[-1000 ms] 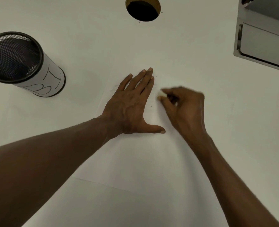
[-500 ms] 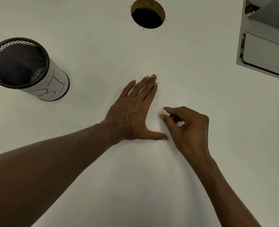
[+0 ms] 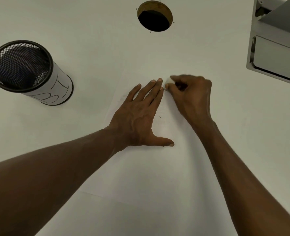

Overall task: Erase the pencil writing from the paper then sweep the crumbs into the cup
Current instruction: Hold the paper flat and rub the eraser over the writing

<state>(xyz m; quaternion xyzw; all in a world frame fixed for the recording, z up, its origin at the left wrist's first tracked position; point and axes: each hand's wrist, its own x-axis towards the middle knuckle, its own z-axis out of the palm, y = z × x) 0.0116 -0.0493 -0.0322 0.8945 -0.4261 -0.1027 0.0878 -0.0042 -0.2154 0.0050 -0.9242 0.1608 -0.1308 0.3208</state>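
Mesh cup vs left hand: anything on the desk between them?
Head view: nothing. Between the mesh cup and the left hand lies only bare white desk, then the paper edge under the hand.

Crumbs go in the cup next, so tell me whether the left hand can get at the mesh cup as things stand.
Probably yes. The left hand lies flat on the paper, holding nothing, and the desk between it and the mesh cup on its left looks bare. Lifting it frees the paper while the right hand rubs with the eraser.
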